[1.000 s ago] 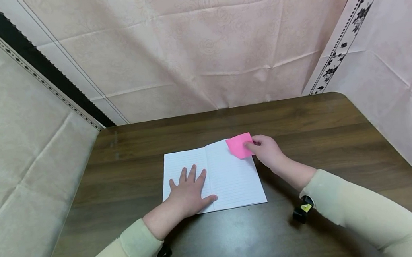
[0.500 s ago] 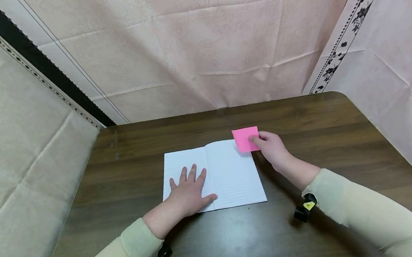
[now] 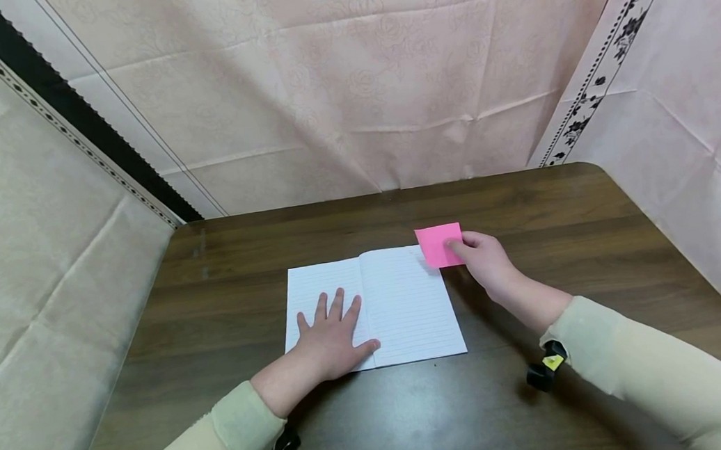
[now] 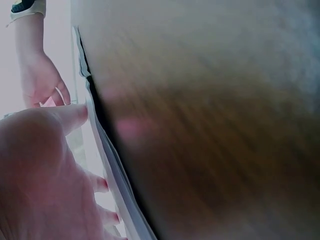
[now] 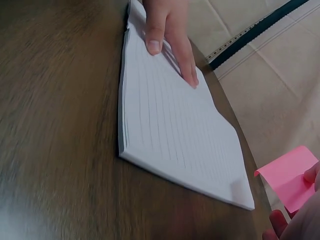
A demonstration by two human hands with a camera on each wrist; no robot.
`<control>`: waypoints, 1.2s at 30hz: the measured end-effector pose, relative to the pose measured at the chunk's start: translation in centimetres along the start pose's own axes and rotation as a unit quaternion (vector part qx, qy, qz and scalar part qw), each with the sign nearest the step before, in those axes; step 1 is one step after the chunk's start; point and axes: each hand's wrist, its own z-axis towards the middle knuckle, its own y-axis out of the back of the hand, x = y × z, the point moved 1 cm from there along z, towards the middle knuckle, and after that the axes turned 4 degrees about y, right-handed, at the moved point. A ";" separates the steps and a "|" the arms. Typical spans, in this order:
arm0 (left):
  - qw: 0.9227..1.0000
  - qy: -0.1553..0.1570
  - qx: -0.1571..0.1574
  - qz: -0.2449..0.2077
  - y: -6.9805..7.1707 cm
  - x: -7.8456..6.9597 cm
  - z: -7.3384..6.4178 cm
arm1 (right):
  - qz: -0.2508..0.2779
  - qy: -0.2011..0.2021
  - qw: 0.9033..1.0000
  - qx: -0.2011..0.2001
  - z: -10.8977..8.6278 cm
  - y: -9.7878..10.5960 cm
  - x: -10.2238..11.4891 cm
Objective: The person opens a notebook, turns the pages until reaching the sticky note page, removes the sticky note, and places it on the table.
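The left hand [image 3: 327, 335] lies nearest, flat on the left page of the open notebook [image 3: 404, 305], fingers straight and spread, thumb reaching over the centre fold; it presses the pages down and grips nothing. The notebook rests on the dark wooden surface [image 3: 587, 237] with its fold running away from the person, its lined right page bare between the two hands.

Farther out, the right hand [image 3: 485, 261] pinches a pink sticky note [image 3: 438, 244] by its right edge, fingers curled about the paper. The note is just beyond the far right corner of the notebook, overlapping that corner slightly, and stretches from the right hand's fingertips leftward toward the page. In the right wrist view the pink sticky note [image 5: 290, 177] curls up at one corner, clear of the page. The right hand alone has the note; the left is well apart from it, across the fold.
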 end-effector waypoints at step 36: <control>1.000 0.004 -0.004 0.001 -0.1 -0.1 0.0 | -0.542 0.424 0.725 -0.039 0.4 6.6 -3.6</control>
